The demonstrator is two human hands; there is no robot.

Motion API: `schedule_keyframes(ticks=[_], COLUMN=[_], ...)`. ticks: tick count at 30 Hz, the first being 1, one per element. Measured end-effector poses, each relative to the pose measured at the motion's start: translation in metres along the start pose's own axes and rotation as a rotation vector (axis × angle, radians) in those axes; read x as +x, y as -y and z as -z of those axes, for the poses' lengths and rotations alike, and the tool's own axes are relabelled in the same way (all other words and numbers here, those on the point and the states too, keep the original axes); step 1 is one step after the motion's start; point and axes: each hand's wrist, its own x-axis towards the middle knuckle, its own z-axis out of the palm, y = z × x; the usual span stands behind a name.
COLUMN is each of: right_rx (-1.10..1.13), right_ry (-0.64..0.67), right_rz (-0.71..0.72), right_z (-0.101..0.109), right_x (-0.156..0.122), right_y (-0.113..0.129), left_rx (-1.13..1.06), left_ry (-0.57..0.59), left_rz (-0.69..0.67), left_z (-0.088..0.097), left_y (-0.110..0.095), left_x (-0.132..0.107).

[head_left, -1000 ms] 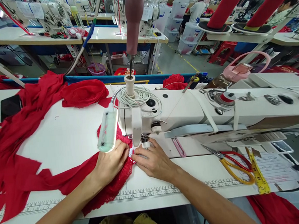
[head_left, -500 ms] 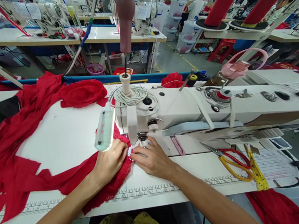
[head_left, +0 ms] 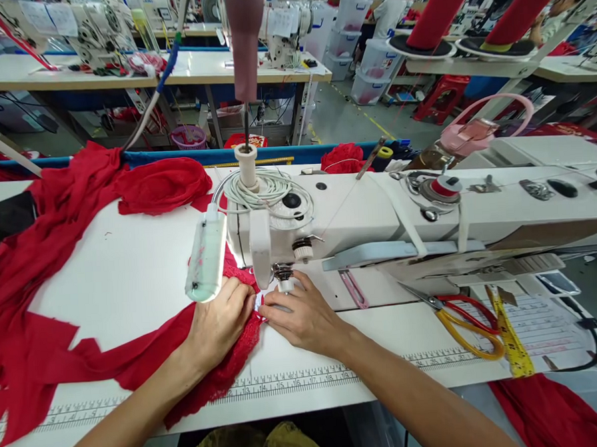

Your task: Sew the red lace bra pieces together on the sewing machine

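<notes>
Cloth (head_left: 221, 375), red and edged with lace, is lying on the white table (head_left: 115, 273) in front of the sewing machine (head_left: 348, 207), its far end running in beneath the machine's head. My left hand (head_left: 224, 315) is grasping it, fingers curled down close to the seam area. My right hand (head_left: 299, 313) is bending in from the other side, fingertips meeting at a small white piece (head_left: 258, 302); whether they are pinching it or only pressing it flat, I cannot tell.

Both sets of fingertips are resting very near where the needle should be, though the head is hiding it from me. A finger straying under there could get pricked, most likely through pushing the work too far in. The white piece could skew if my hands are pulling unevenly, and the soft lace could pucker or fold under itself.

A red strip (head_left: 100, 359) is trailing from beneath my left forearm to the heap (head_left: 72, 208) on the left; its drag could be tugging the work askew. The lamp (head_left: 206, 258) is hanging just above my left knuckles, so lifting carelessly could knock it.
</notes>
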Motion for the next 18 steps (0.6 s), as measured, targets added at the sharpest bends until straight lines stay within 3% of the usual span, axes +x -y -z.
schedule_keyframes(ticks=[3,11,14,18], right_rx=[0.003,-0.006,0.001,0.012], right_ry=[-0.001,0.043,0.041,0.028], right_rz=[0.005,-0.028,-0.021,-0.014], right_z=[0.000,-0.001,-0.001,-0.001], right_x=[0.000,-0.002,-0.002,-0.002], right_y=[0.000,0.001,0.001,0.001], left_rx=[-0.003,-0.064,-0.051,-0.030], left_ry=[0.026,0.279,0.253,0.124], left_rz=[0.017,0.101,0.102,0.055], left_z=[0.001,0.007,0.006,0.005], left_y=[0.000,0.009,0.008,0.001], left_x=[0.001,0.013,0.011,0.002])
